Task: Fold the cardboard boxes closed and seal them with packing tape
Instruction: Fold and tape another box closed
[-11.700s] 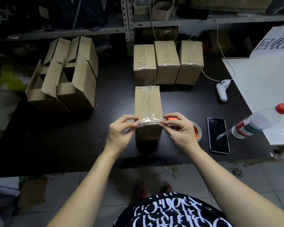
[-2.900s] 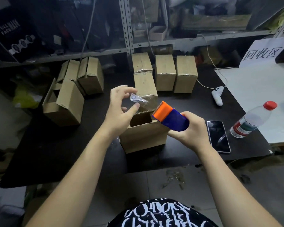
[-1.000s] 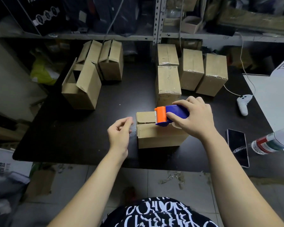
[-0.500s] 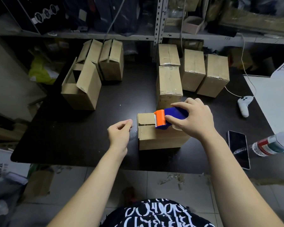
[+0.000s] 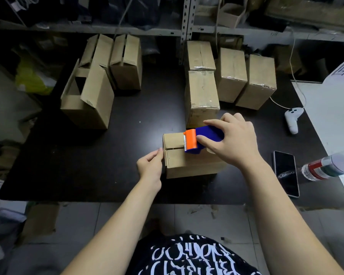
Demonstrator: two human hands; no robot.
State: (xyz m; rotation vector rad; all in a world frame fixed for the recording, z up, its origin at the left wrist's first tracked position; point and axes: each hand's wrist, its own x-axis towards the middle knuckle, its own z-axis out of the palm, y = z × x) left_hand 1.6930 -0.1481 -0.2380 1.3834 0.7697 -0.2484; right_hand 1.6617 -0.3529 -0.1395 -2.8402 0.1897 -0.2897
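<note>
We see the box [image 5: 187, 161] being worked on sitting on the black table [image 5: 107, 155], near its front edge, with its top flaps folded down and the seam running left to right. Our right hand [image 5: 233, 142] is wrapped around the blue and orange tape dispenser [image 5: 200, 140], which rests on the box top over the seam, orange head pointing left. Our left hand [image 5: 150, 165] lies against the box's left end, fingertips at the top corner. We cannot tell whether it pinches any tape.

Just behind the dispenser stands a taped box [image 5: 202, 96], with three more sealed boxes [image 5: 232, 74] behind and to the right of it. The open boxes [image 5: 87, 96] stand well apart at the far left, with bare table between them and our left hand. To the right lie a phone [image 5: 286, 171], a bottle [image 5: 326, 165] and a white controller [image 5: 292, 120].
</note>
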